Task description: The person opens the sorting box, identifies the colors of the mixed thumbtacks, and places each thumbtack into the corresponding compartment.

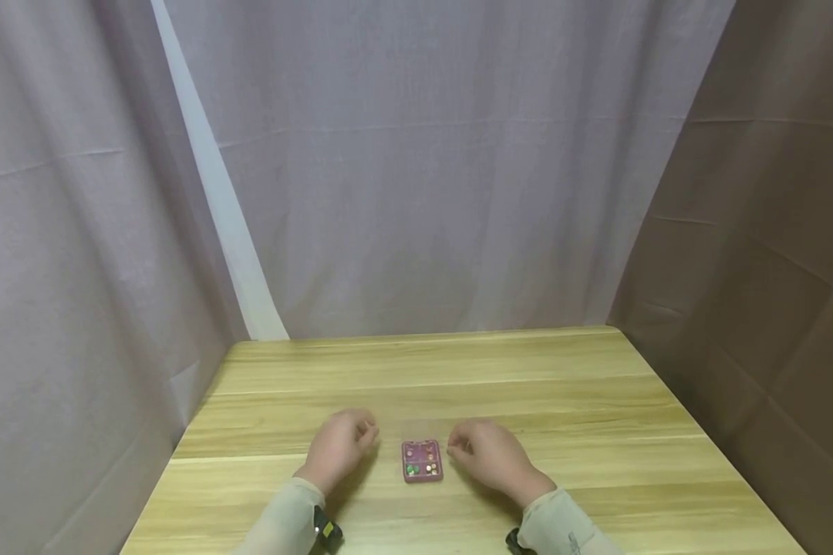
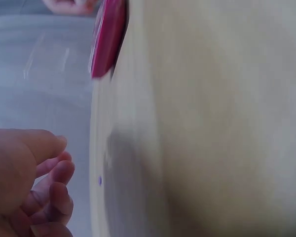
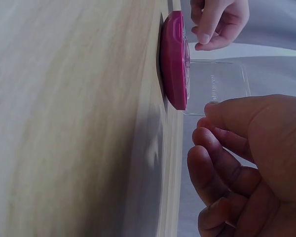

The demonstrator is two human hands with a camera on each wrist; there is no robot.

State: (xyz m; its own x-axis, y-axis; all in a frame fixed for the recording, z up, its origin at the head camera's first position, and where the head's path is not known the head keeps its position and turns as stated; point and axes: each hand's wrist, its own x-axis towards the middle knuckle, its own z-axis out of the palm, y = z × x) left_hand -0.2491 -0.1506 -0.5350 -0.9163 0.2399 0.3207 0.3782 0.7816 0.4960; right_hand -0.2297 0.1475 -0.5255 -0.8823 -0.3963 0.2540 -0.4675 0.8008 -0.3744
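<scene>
A small pink pill box (image 1: 422, 461) lies on the wooden table, its four-sided tray split into several compartments. Green pieces sit in the near left one, pale and dark pieces in the near right, and smaller bits in the far ones. Its clear lid (image 3: 217, 86) stands raised at the far side. To the left of the box hovers my left hand (image 1: 340, 447), fingers loosely bent and holding nothing. My right hand (image 1: 491, 455) is close on the other side, fingers loosely curled; its thumb tip overlaps the lid's edge in the right wrist view.
The wooden tabletop (image 1: 305, 370) reaches back to a grey curtain (image 1: 416, 193). More cloth hangs on the left (image 1: 76, 308) and a darker curtain (image 1: 757, 308) on the right. Dark wrist devices (image 1: 328, 530) sit at both cuffs.
</scene>
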